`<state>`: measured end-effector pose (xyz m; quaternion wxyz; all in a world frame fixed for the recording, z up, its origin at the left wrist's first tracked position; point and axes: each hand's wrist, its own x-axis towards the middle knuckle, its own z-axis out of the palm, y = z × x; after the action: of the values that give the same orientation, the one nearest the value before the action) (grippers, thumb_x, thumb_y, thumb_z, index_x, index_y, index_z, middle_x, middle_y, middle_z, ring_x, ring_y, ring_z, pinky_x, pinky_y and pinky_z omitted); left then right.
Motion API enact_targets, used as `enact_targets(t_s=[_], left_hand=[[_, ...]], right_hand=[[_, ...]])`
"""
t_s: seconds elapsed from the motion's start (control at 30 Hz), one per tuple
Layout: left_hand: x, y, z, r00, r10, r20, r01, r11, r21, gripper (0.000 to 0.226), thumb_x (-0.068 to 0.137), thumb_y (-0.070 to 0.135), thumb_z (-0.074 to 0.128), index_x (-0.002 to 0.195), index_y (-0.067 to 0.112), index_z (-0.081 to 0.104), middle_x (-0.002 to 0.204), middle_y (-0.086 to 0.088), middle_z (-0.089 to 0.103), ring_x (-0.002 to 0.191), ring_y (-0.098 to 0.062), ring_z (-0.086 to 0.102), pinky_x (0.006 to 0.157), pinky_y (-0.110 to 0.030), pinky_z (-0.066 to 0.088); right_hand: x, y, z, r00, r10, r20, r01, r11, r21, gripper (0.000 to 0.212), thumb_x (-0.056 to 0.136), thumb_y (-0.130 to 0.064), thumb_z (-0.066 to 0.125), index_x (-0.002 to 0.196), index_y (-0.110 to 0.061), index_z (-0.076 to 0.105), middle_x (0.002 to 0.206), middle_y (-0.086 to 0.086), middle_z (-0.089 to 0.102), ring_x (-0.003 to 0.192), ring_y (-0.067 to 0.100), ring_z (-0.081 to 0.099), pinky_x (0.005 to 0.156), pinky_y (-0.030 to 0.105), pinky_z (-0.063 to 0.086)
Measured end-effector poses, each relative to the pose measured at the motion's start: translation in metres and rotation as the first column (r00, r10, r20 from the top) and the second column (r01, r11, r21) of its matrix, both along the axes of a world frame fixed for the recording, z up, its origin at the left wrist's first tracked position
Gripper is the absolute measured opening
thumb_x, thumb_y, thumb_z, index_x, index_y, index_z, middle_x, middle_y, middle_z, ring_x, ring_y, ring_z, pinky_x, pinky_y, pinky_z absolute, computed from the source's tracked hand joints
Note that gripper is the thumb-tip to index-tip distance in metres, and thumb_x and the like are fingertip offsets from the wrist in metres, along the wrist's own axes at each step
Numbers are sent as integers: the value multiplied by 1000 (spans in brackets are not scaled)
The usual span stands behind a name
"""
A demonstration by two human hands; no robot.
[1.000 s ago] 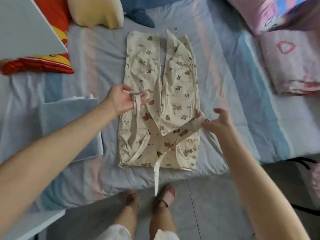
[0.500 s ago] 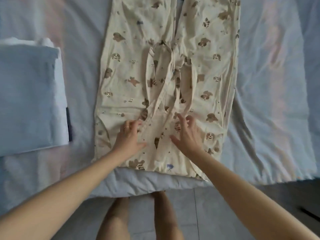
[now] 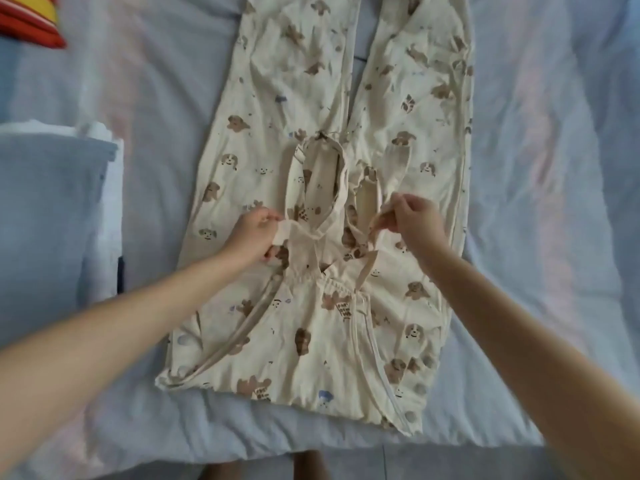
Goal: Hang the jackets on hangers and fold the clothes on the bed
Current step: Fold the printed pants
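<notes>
Two pinches: left hand and right hand each nip a strap of the cream dog-print cotton overalls, lying lengthwise away from the pale blue bed near edge

We have a single view, from a wide-angle camera worn on the person's head. It looks steeply down, close over the bed. The patterned garment fills the middle. The left forearm and right forearm enter from the lower corners, and the floor edges the bottom.
</notes>
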<state>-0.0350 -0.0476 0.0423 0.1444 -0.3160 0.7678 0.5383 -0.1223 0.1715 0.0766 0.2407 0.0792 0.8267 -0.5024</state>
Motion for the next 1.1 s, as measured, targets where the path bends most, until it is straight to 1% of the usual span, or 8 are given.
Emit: enact_targets(t_s=[0.07, 0.13, 0.2, 0.27, 0.4, 0.53, 0.93, 1.1], left_hand=[[-49, -19, 22, 947, 284, -153, -261, 953, 154, 26, 98, 4, 36, 115, 15, 52, 103, -14, 61, 55, -6, 63, 49, -20, 49], [-93, -40, 47, 883, 329, -336, -258, 936, 239, 36, 102, 18, 39, 137, 22, 36, 134, -12, 50, 96, -11, 66, 74, -27, 55], [-125, -53, 64, 916, 231, -329, -150, 956, 253, 67, 99, 47, 34, 150, 30, -6, 157, -1, 19, 138, -18, 35, 100, -43, 42], [-133, -51, 63, 967, 103, -234, -54, 977, 206, 78, 94, 62, 29, 147, 33, -21, 160, 6, -5, 147, -19, 6, 111, -51, 22], [-51, -6, 5, 980, -197, 40, 201, 954, -224, 75, 95, 42, 50, 150, 18, 7, 154, -13, 11, 142, -29, 15, 112, -40, 20], [64, 22, -40, 976, -214, 48, 215, 893, -395, 64, 87, 27, 64, 135, 7, 28, 134, -13, 32, 124, -28, 35, 98, -38, 39], [204, 16, -72, 961, -268, -68, 199, 843, -500, 19, 93, 31, 54, 85, 15, 47, 82, -2, 54, 73, -25, 56, 58, -34, 42], [190, 6, -68, 911, -412, 24, 348, 737, -580, 28, 93, 32, 55, 78, 8, 53, 74, -1, 48, 67, -18, 45, 55, -30, 30]], right_hand=[[-52, -1, 13, 976, -63, -210, 54, 997, -46, 17, 98, -11, 42, 107, -12, 57, 89, -8, 70, 80, 5, 65, 71, 21, 49], [-96, -4, 25, 935, -70, -347, 49, 996, -69, 53, 93, -8, 48, 142, -7, 27, 130, -3, 53, 111, 2, 54, 85, 15, 46], [-120, -7, 31, 917, -57, -395, 45, 998, -38, 91, 88, -13, 55, 148, -1, -12, 152, 6, 24, 133, 9, 36, 105, 22, 37], [-112, -6, 24, 937, -57, -345, 59, 998, -6, 95, 88, -20, 56, 148, -2, -15, 152, 15, 29, 127, 17, 46, 102, 23, 40], [-25, 6, -18, 977, 159, -143, -114, 954, 277, 64, 96, -21, 48, 150, -17, 15, 126, 7, 56, 101, 27, 61, 76, 36, 52], [65, 22, -61, 994, 86, -68, -55, 930, 363, 59, 89, -31, 57, 139, -13, 33, 136, 8, 36, 121, 24, 43, 97, 33, 37], [151, 21, -83, 937, 197, -290, -28, 867, 498, 40, 83, -28, 64, 116, -9, 53, 115, 8, 49, 103, 24, 50, 88, 38, 45], [150, 8, -67, 995, 54, 85, -95, 788, 609, 38, 90, -47, 48, 102, -11, 49, 85, -2, 55, 72, 19, 53, 63, 33, 37]])
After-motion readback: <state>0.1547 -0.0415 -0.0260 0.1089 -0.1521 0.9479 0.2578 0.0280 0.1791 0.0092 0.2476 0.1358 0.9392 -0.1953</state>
